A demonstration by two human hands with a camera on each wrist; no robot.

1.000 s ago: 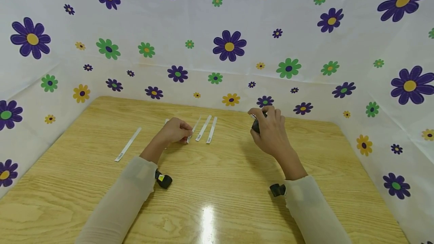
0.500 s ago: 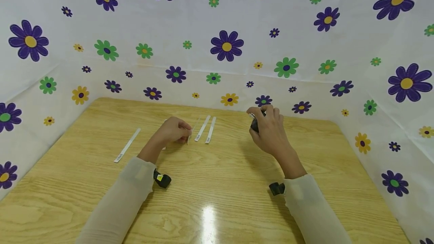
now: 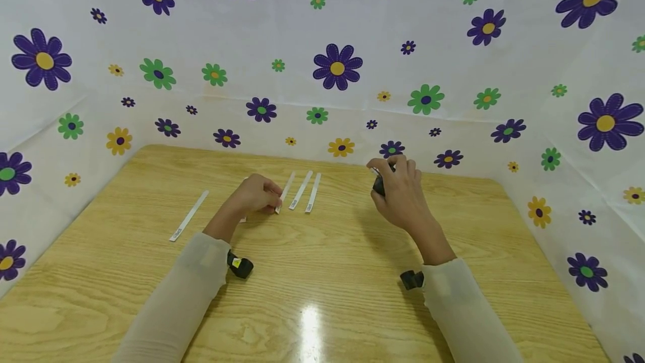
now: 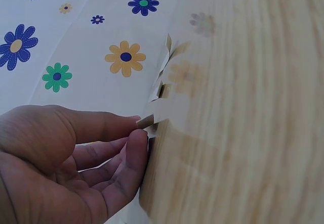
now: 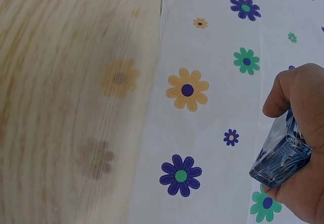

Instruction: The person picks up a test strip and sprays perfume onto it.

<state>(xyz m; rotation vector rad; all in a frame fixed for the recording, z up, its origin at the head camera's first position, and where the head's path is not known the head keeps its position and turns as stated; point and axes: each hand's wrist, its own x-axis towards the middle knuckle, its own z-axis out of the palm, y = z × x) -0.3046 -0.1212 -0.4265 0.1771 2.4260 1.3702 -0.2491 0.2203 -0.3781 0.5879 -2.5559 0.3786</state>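
Pinching 1 white strip [image 3: 288, 186] by its near end with the left hand [image 3: 259, 193], toward the tabletop's [image 3: 322, 262] far edge. Just beside 2 matching strips [image 3: 300, 190] on the right, well apart from 1 outlying strip [image 3: 188, 215] nearer the left edge. Gripping a dark glassy object [image 5: 281, 155] with the right hand [image 3: 400, 195], near the far edge, right of its middle.

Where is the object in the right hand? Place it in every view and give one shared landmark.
Head: held object, right of centre, partly hidden by the right hand.
Left wrist: not in it.
Right wrist: lower right, in that hand's grip.
Landmark: the flowered cloth, in all three.
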